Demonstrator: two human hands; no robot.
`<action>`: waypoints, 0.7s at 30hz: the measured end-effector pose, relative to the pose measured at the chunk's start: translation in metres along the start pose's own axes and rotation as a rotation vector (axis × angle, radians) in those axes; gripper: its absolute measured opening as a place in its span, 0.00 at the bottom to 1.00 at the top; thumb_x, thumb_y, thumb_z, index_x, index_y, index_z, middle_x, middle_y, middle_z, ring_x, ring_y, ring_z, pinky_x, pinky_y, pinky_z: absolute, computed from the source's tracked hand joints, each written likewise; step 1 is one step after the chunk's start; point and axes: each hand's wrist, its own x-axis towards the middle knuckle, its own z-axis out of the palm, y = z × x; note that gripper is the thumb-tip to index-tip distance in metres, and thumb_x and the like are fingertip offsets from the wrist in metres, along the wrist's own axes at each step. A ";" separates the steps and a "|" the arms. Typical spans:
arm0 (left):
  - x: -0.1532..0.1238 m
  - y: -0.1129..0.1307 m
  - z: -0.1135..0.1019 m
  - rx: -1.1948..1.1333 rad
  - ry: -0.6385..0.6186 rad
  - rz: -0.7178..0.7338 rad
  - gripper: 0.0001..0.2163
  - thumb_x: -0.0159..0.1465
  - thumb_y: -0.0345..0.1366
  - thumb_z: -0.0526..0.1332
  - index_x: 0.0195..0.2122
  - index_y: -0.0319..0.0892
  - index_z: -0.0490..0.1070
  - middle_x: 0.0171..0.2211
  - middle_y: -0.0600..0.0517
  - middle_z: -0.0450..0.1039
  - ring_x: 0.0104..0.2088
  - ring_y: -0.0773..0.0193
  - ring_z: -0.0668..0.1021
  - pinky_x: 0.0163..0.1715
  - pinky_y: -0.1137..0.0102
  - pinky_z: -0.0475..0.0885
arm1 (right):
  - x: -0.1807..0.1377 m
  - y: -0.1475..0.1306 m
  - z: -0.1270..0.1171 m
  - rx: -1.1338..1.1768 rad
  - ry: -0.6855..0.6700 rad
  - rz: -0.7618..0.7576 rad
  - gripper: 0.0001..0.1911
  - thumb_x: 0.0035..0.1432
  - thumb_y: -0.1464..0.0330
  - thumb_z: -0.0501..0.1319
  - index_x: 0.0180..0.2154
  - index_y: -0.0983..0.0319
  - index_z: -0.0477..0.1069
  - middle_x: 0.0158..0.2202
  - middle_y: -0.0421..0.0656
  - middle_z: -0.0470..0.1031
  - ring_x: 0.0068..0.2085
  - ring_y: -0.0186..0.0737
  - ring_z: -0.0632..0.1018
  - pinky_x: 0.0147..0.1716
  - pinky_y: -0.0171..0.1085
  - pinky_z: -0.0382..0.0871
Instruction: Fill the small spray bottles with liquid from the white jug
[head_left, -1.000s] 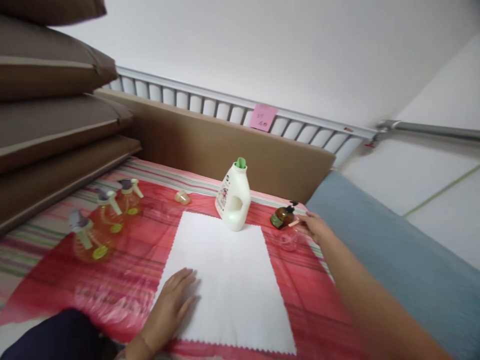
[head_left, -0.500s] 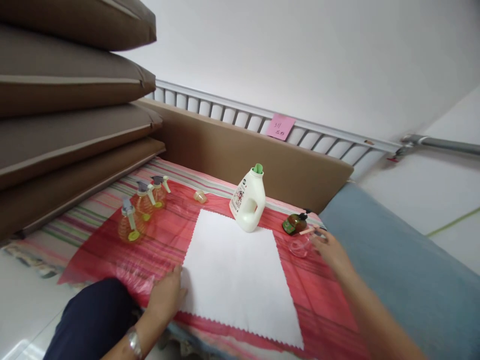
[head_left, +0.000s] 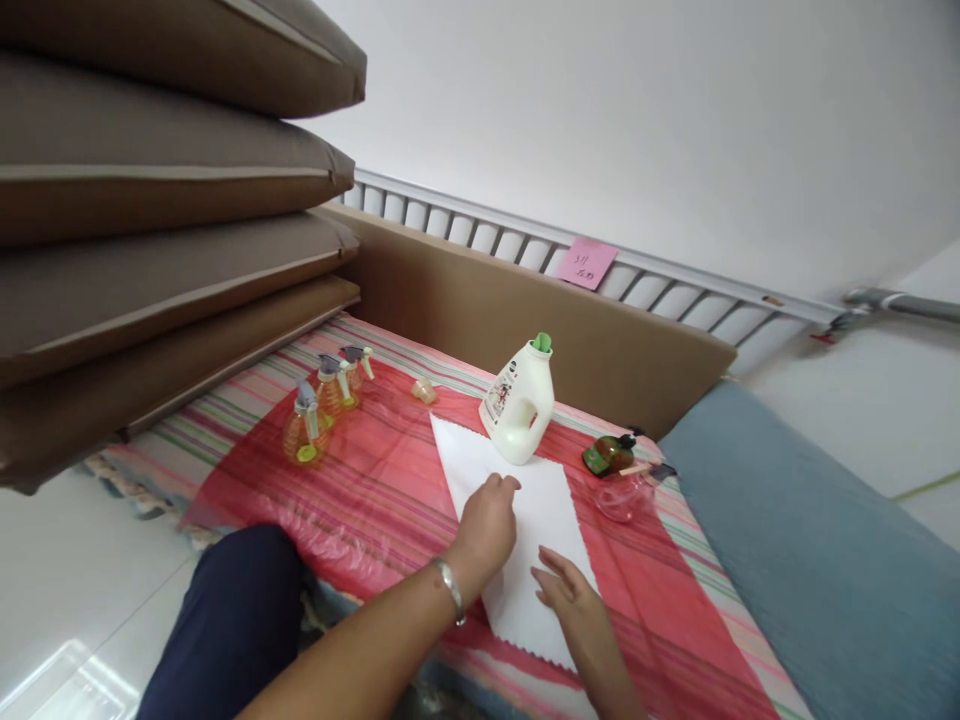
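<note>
A white zigzag-edged cloth (head_left: pixel 544 500) lies on a red plastic sheet (head_left: pixel 390 470). My left hand (head_left: pixel 487 525), a bracelet at its wrist, is closed over the cloth, gripping its left part, which is drawn over toward the middle. The fingertips are partly hidden. Low on the cloth's right side is my right hand (head_left: pixel 566 590), open, its fingers apart and holding nothing. Just beyond both hands a white detergent jug (head_left: pixel 520 405) with a green top stands at the cloth's far edge.
Three amber spray bottles (head_left: pixel 306 435) stand at the left. A small pale cap (head_left: pixel 424 390) lies near the back. At the right are a green-brown bottle (head_left: pixel 607 455) and a clear pink spray bottle (head_left: pixel 626 495) on its side. Stacked cushions (head_left: pixel 165 210) rise at the left.
My left hand has moved right, carrying the cloth's left side inward. My right hand has left the pink spray bottle and come to the cloth. The view has shifted slightly.
</note>
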 end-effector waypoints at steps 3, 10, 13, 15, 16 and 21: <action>0.001 0.000 0.006 -0.031 -0.008 0.029 0.20 0.56 0.19 0.48 0.47 0.38 0.67 0.41 0.44 0.70 0.39 0.60 0.73 0.40 0.68 0.67 | -0.002 0.004 0.010 0.029 -0.043 0.018 0.25 0.43 0.58 0.62 0.44 0.62 0.70 0.51 0.53 0.72 0.46 0.52 0.76 0.42 0.45 0.72; -0.003 -0.015 0.006 -0.075 0.022 0.019 0.19 0.56 0.20 0.48 0.45 0.38 0.69 0.39 0.44 0.70 0.38 0.59 0.73 0.40 0.66 0.68 | 0.006 0.010 0.030 -0.084 -0.089 -0.031 0.25 0.49 0.56 0.57 0.46 0.63 0.70 0.51 0.54 0.72 0.45 0.49 0.77 0.38 0.42 0.74; -0.007 -0.031 -0.011 -0.117 0.069 0.011 0.17 0.57 0.20 0.49 0.44 0.40 0.69 0.40 0.46 0.70 0.40 0.61 0.73 0.42 0.68 0.68 | 0.012 0.006 0.035 -0.175 -0.094 -0.088 0.25 0.51 0.57 0.55 0.47 0.64 0.70 0.48 0.52 0.74 0.45 0.48 0.77 0.41 0.42 0.73; -0.019 -0.050 -0.028 -0.133 0.095 -0.010 0.17 0.57 0.21 0.49 0.44 0.41 0.68 0.41 0.47 0.70 0.42 0.62 0.73 0.44 0.68 0.67 | 0.015 0.003 0.038 -0.264 -0.086 -0.148 0.23 0.51 0.59 0.54 0.46 0.64 0.71 0.47 0.51 0.75 0.47 0.48 0.76 0.45 0.44 0.71; -0.029 -0.062 -0.036 -0.130 0.101 -0.034 0.18 0.55 0.20 0.50 0.44 0.40 0.68 0.40 0.47 0.71 0.42 0.62 0.73 0.44 0.68 0.67 | 0.017 0.001 0.040 -0.313 -0.082 -0.184 0.23 0.52 0.59 0.54 0.46 0.63 0.71 0.47 0.51 0.75 0.48 0.48 0.75 0.48 0.45 0.69; -0.081 -0.111 -0.066 0.147 -0.228 -0.335 0.14 0.53 0.24 0.53 0.39 0.42 0.71 0.32 0.50 0.75 0.35 0.60 0.76 0.36 0.69 0.66 | 0.036 -0.002 0.069 -0.559 -0.109 -0.357 0.22 0.54 0.62 0.54 0.48 0.66 0.71 0.54 0.53 0.69 0.57 0.49 0.67 0.58 0.47 0.56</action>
